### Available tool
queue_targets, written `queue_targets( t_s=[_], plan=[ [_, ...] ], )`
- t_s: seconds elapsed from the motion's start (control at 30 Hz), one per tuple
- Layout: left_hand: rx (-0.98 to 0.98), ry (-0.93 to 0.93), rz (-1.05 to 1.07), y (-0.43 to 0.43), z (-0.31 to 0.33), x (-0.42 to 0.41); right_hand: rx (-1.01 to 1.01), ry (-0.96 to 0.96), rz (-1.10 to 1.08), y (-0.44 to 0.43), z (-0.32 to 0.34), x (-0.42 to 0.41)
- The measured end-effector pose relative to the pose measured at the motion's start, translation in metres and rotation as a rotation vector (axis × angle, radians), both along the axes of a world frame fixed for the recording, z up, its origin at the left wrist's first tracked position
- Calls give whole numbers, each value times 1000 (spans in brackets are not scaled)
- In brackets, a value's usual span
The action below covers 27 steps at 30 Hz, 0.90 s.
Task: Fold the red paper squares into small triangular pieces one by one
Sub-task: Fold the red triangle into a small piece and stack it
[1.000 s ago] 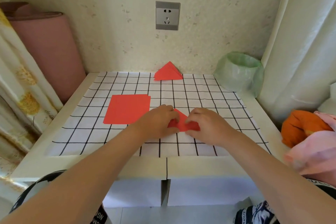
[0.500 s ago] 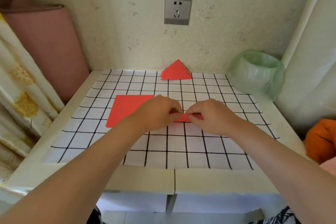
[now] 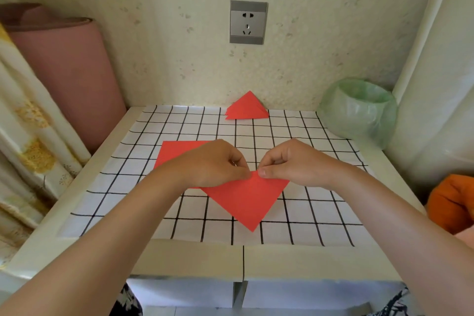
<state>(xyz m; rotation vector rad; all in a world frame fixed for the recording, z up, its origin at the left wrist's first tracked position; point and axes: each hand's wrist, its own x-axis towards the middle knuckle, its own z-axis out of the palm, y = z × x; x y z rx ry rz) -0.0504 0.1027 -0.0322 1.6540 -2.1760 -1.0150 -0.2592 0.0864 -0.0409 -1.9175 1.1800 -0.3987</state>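
A red paper piece (image 3: 247, 199) hangs point-down over the grid mat (image 3: 307, 210), held up by its top edge. My left hand (image 3: 218, 164) pinches that edge on the left, and my right hand (image 3: 292, 161) pinches it on the right, thumb on the front. Behind my left hand lies a flat stack of red paper squares (image 3: 177, 154), partly hidden by the hand. A pile of folded red triangles (image 3: 247, 109) rests at the back of the mat against the wall.
A bin lined with a green bag (image 3: 359, 113) stands at the back right corner. A pink roll (image 3: 66, 77) leans at the left beside a curtain. Orange cloth (image 3: 451, 202) lies off the table's right edge. A wall socket (image 3: 248, 22) is above.
The small folded red piece between my hands now shows as a larger pointed shape hanging down from my fingertips. Both hands have lifted slightly and moved a little apart.
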Motion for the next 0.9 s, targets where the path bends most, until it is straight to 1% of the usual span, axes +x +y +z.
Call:
queue_targets(
  t_s=[0.07, 0.27, 0.37, 0.53, 0.7, 0.9],
  plan=[
    [-33, -13, 2, 0, -4, -4, -39, 35, -18, 1, -2, 3],
    [-23, 10, 11, -1, -9, -5, -143, 62, -68, 5, -5, 14],
    [-49, 29, 22, -1, -10, -5, -151, 68, -47, 5, -5, 16],
    [-104, 31, 15, -1, -12, -8, -240, 77, -34, 5, -9, 17],
    [-111, -32, -15, -3, -7, -1, -183, 53, -65, 2, -9, 14],
    [-98, -55, 41, -5, 1, 25, -105, 60, -114, -6, -7, -1]
  ],
)
